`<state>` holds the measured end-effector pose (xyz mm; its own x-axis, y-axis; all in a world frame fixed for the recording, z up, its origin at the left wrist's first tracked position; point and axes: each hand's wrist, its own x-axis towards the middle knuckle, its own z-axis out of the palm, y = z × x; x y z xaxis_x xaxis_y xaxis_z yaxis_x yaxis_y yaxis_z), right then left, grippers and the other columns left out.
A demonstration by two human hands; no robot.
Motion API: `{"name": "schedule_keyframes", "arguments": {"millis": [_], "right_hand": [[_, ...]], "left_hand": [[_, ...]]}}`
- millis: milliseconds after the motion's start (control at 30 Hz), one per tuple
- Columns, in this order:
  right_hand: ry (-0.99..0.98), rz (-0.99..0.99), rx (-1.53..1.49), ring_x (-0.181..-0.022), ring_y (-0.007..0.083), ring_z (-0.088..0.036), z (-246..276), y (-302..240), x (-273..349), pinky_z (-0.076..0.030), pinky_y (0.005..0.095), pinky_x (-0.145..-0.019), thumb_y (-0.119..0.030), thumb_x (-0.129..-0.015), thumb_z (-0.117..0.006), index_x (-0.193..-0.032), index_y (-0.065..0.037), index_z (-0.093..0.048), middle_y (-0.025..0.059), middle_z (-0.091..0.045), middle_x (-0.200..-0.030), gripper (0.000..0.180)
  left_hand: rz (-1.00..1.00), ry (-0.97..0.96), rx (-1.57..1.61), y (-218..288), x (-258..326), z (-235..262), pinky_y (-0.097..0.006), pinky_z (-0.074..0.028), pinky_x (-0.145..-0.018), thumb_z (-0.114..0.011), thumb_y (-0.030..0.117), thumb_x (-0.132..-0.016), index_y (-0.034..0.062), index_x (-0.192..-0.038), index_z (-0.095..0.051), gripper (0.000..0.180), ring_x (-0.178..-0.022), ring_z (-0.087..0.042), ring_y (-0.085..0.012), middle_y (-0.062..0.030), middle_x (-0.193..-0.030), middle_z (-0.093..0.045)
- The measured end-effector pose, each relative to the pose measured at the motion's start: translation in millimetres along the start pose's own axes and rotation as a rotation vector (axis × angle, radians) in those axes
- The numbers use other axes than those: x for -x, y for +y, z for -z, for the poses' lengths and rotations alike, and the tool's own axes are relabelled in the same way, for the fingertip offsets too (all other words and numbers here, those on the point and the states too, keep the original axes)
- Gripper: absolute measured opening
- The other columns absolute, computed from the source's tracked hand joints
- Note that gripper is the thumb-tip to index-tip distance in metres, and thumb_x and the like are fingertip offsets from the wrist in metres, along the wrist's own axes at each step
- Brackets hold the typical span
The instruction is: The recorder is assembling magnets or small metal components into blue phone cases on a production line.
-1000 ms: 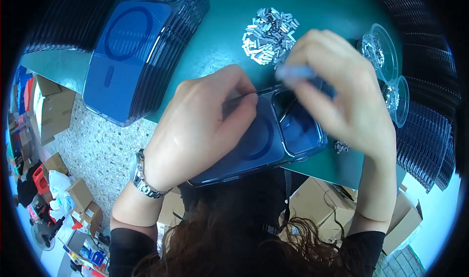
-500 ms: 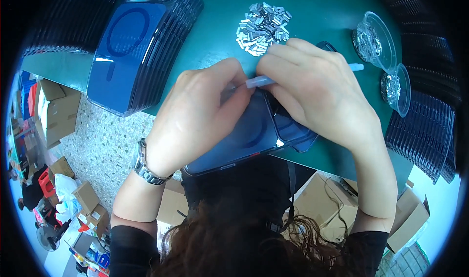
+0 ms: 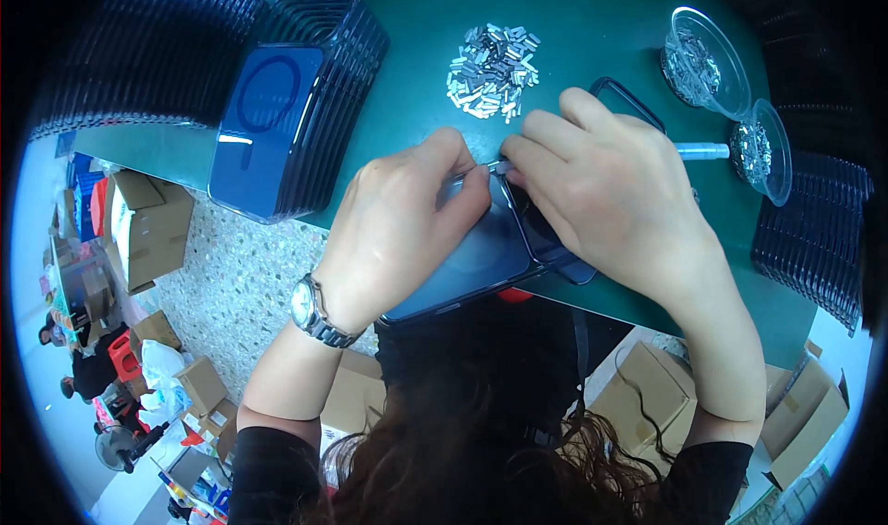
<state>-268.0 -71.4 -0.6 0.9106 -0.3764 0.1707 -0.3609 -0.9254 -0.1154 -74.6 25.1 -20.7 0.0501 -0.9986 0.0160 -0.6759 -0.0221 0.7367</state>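
Both hands meet over a dark translucent phone case point(image 3: 472, 259) at the near table edge. My left hand point(image 3: 379, 224), wearing a metal watch point(image 3: 319, 312), has thumb and index finger pinched at the case's far edge. What they grip is hidden. My right hand point(image 3: 606, 187) is closed, its fingertips close to the left ones, at a tiny grey piece point(image 3: 500, 167). A pale blue translucent pen-like tube point(image 3: 703, 151) sticks out past the right hand's far side; its middle is hidden by the hand. Another dark case point(image 3: 624, 90) lies partly under this hand.
Small metal pieces point(image 3: 493, 70) lie heaped on the green table point(image 3: 416, 53). Two clear bowls point(image 3: 740, 90) point(image 3: 782, 169) with metal bits stand at the right. Stacked phone cases point(image 3: 268, 136) rise at the left, more stacks point(image 3: 814, 234) at the right. Cardboard boxes point(image 3: 153, 224) are on the floor.
The view has shifted a little. The tube's end reaches further right of my right hand, and its pale tip no longer shows plainly between the hands. My fingertips remain close together over the case.
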Motion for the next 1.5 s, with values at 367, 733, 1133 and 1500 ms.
{"name": "schedule_keyframes", "arguments": {"millis": [367,733,1133,1500], "right_hand": [[0.559,0.098,0.006,-0.076,0.0231,-0.058,14,9,28,-0.048,0.0342,-0.059,-0.02,-0.086,-0.08,-0.111,-0.008,-0.073,0.0053,-0.065,-0.1,0.028],[0.848,0.114,0.021,-0.073,0.0193,-0.058,16,39,53,-0.045,0.031,-0.056,-0.013,-0.09,-0.075,-0.119,-0.008,-0.073,0.0049,-0.069,-0.098,0.029],[0.794,-0.197,-0.133,-0.078,0.0268,-0.064,5,82,89,-0.05,0.0357,-0.064,0.0,-0.09,-0.075,-0.112,0.002,-0.072,0.0132,-0.071,-0.095,0.023],[0.779,-0.253,-0.149,-0.082,0.0291,-0.066,5,79,90,-0.052,0.0363,-0.07,-0.001,-0.089,-0.076,-0.109,0.002,-0.072,0.0136,-0.071,-0.096,0.021]], "left_hand": [[-0.026,-0.17,0.096,57,5,56,-0.035,-0.054,-0.066,-0.077,0.013,-0.093,-0.0002,-0.107,-0.068,0.021,-0.072,-0.07,-0.0249,-0.0156,-0.087,-0.072],[0.251,-0.479,0.553,62,5,72,-0.028,-0.046,-0.092,-0.068,0.026,-0.102,0.0026,-0.146,-0.048,0.054,-0.105,-0.053,-0.0116,-0.0053,-0.119,-0.059],[0.224,0.248,-0.638,-1,2,93,-0.049,-0.048,-0.105,-0.08,0.04,-0.09,0.0043,-0.152,-0.046,0.079,-0.123,-0.058,-0.0433,-0.0272,-0.134,-0.059],[-0.166,0.151,-0.398,67,-8,-6,-0.05,-0.044,-0.112,-0.084,0.027,-0.088,0.0,-0.149,-0.05,0.075,-0.132,-0.054,-0.0451,-0.0292,-0.147,-0.051]]}}
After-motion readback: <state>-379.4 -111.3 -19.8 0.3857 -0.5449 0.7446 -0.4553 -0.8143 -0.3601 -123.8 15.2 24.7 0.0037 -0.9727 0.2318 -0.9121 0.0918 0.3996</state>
